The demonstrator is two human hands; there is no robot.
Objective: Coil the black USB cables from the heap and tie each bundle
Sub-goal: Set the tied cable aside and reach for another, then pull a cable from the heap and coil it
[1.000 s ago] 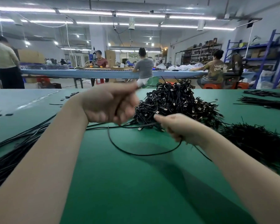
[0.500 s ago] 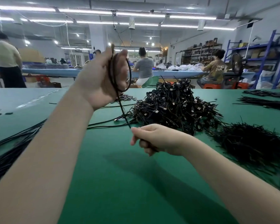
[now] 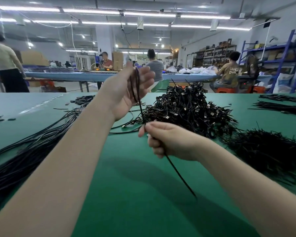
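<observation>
From the head camera, the left hand (image 3: 126, 93) is up in the air with its palm showing. Loops of a black cable (image 3: 138, 93) hang over its fingers, which are only a little bent. The cable runs down to the right hand (image 3: 167, 139), which is closed around it above the green tabletop (image 3: 126, 194). The loose end sticks out below that hand. Behind the hands sits the big heap (image 3: 186, 108) of black cables. More long cables (image 3: 24, 151) lie on the left.
</observation>
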